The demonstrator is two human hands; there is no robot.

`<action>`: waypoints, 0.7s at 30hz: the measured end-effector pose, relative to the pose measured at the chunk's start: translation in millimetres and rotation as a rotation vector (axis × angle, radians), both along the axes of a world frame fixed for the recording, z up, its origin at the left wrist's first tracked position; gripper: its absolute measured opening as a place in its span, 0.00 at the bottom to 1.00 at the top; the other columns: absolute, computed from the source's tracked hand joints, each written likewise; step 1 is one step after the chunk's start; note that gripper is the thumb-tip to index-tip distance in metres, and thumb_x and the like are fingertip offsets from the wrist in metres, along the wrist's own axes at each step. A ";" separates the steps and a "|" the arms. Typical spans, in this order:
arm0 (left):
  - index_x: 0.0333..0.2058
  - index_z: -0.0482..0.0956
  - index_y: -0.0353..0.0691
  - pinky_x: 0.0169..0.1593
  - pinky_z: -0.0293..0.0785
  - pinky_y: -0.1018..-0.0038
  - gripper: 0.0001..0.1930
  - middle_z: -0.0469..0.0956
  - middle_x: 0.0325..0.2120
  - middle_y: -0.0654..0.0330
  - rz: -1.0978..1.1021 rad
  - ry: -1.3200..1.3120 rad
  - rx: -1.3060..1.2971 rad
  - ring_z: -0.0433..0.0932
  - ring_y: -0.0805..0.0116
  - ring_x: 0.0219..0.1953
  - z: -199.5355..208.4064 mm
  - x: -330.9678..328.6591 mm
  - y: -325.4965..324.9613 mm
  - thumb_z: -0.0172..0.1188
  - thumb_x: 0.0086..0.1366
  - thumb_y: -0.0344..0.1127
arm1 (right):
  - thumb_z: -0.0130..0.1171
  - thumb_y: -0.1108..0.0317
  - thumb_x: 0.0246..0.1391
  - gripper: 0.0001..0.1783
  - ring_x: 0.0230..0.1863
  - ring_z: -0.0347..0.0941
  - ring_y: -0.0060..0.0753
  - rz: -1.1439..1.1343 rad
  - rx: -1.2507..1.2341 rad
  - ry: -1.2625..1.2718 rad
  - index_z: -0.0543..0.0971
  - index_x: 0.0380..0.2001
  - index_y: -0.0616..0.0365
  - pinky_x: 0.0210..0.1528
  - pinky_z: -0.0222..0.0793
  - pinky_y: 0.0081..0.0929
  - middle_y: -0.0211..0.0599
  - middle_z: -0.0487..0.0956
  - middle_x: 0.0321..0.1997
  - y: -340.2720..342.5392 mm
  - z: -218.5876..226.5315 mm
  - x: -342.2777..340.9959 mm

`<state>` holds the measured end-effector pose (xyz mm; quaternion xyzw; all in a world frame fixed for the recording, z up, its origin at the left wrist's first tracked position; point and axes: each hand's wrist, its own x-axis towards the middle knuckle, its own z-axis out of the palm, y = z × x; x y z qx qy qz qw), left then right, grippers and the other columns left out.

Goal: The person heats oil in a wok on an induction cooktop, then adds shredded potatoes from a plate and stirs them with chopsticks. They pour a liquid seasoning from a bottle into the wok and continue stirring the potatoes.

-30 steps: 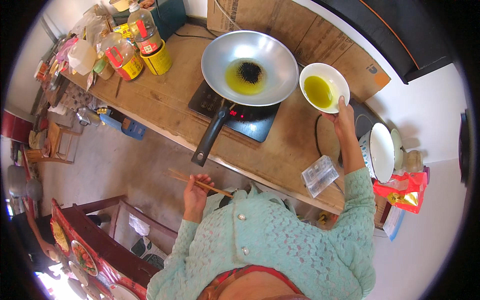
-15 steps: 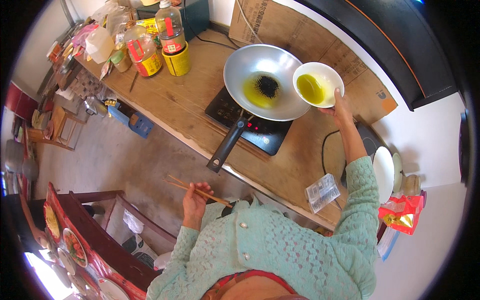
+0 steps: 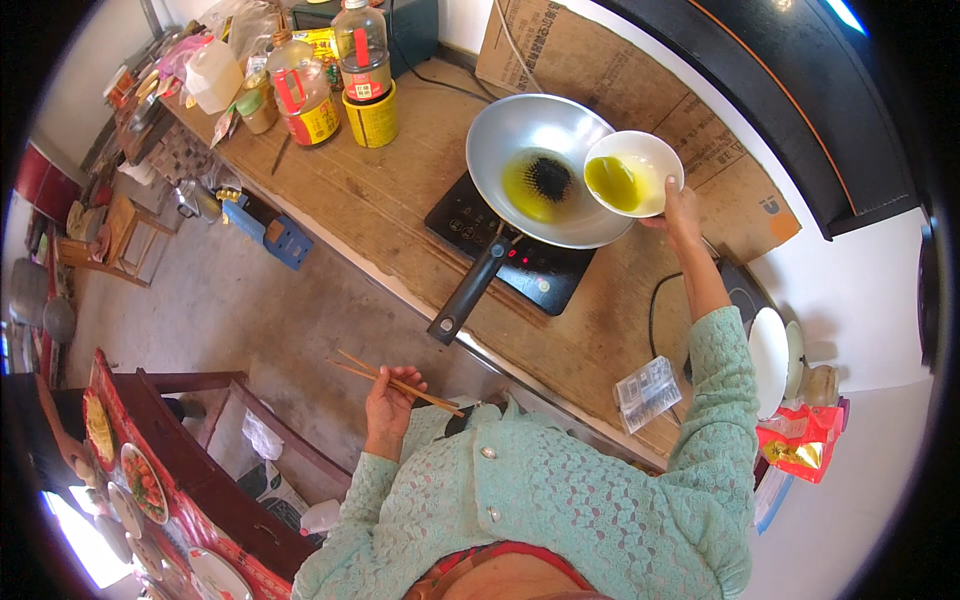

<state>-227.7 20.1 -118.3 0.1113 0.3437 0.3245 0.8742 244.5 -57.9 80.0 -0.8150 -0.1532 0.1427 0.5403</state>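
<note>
My right hand (image 3: pixel 680 213) grips a white bowl (image 3: pixel 654 160) by its right edge. The bowl leans left over the right rim of a silver wok (image 3: pixel 500 130), and the yellow-green liquid (image 3: pixel 613 183) in it has run to its left side. More of this liquid lies in the wok, around a dark spiky-looking patch (image 3: pixel 547 179) at the bottom. Under the wok is a black induction cooker (image 3: pixel 548 288), its red display lit; the wok's black handle (image 3: pixel 470 292) points toward me. Low in front of my body, my left hand (image 3: pixel 386 412) holds a pair of wooden chopsticks (image 3: pixel 432 399).
Bottles of dark sauce (image 3: pixel 303 105), a yellow tub (image 3: pixel 371 118) and jars crowd the counter's far left. Cardboard (image 3: pixel 640 80) leans on the wall behind the wok. A clear packet (image 3: pixel 648 392) lies near the counter's front edge. Behind at left, another person's arm (image 3: pixel 60 430) reaches beside a red table with dishes.
The bowl has moved left, farther over the wok, and tilts more, with its liquid closer to the rim. My view has shifted slightly. My left hand keeps its place with the chopsticks.
</note>
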 end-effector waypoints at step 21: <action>0.31 0.72 0.40 0.46 0.71 0.56 0.15 0.74 0.34 0.54 -0.021 0.003 -0.008 0.73 0.59 0.40 -10.9 1.4 -0.2 0.44 0.67 0.45 | 0.39 0.57 0.62 0.25 0.33 0.77 0.46 -0.004 0.030 0.141 0.65 0.46 0.75 0.26 0.79 0.33 0.54 0.74 0.38 2.2 -1.4 -1.1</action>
